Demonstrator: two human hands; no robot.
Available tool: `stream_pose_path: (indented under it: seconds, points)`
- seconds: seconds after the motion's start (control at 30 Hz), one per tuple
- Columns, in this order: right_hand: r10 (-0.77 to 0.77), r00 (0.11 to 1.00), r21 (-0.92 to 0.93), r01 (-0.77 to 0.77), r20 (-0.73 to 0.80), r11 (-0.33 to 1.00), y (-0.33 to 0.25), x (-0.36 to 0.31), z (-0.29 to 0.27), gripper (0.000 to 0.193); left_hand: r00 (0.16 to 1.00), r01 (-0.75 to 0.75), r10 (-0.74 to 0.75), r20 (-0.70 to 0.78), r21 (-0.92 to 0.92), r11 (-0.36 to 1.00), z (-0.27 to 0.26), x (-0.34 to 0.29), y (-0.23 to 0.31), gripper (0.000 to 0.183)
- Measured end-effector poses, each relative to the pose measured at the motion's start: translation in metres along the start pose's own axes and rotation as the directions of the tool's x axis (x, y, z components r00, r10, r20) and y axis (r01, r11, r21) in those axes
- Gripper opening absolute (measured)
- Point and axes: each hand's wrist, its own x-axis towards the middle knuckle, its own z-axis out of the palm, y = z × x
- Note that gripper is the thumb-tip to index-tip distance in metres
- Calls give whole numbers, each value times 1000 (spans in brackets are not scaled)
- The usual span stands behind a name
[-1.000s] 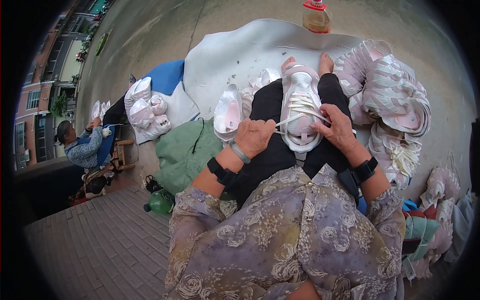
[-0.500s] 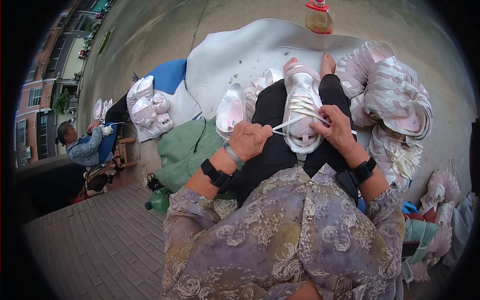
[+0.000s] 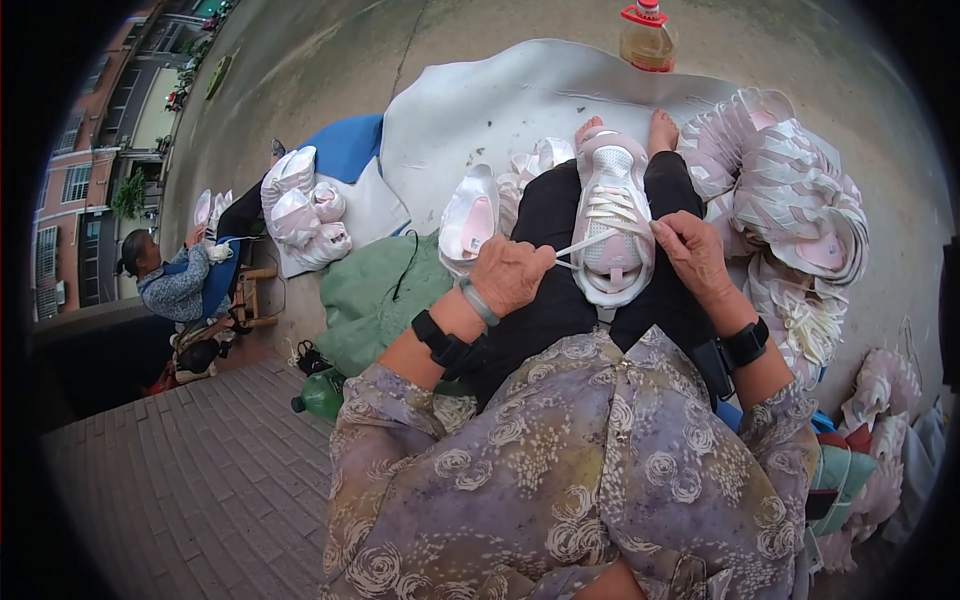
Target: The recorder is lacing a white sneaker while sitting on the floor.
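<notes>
A white and pink sneaker (image 3: 612, 260) rests on my lap between my thighs, its toe pointing away from me. Off-white shoelace (image 3: 603, 212) crosses its front in several rows. My left hand (image 3: 508, 277) is closed, pinching lace strands drawn taut out to the left of the shoe's opening. At the shoe's right edge, my right hand (image 3: 695, 255) has thumb and finger pinched together on the lace; the bit between the fingertips is mostly hidden. A pale unlaced shoe upper (image 3: 473, 222) lies beside my left thigh.
Stacked shoe uppers (image 3: 790, 190) stand right of my legs, with a bundle of laces (image 3: 815, 325) below them. Green cloth (image 3: 365, 300) and a green bottle (image 3: 321, 395) lie left. A jug (image 3: 648, 40) stands beyond the white sheet (image 3: 470, 100). Another person (image 3: 175, 285) sits far left.
My right hand has moved right, from over the shoe's opening to its right edge. The left hand still holds lace strands out to the left. The view has shifted slightly.
</notes>
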Motion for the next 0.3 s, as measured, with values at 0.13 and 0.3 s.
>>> stream_pose_path:
  seconds: [0.13, 0.3]
  points:
    - [143, 989, 44, -141, -37, 989, 10, -2, -7, 18, 1000, -3, 3, 3, 7, 1000, -6, 0, 2, 8]
    - [154, 986, -24, -156, -69, 988, 19, 3, 8, 20, 1000, 3, -3, -14, 17, 1000, -2, 2, 4, 9]
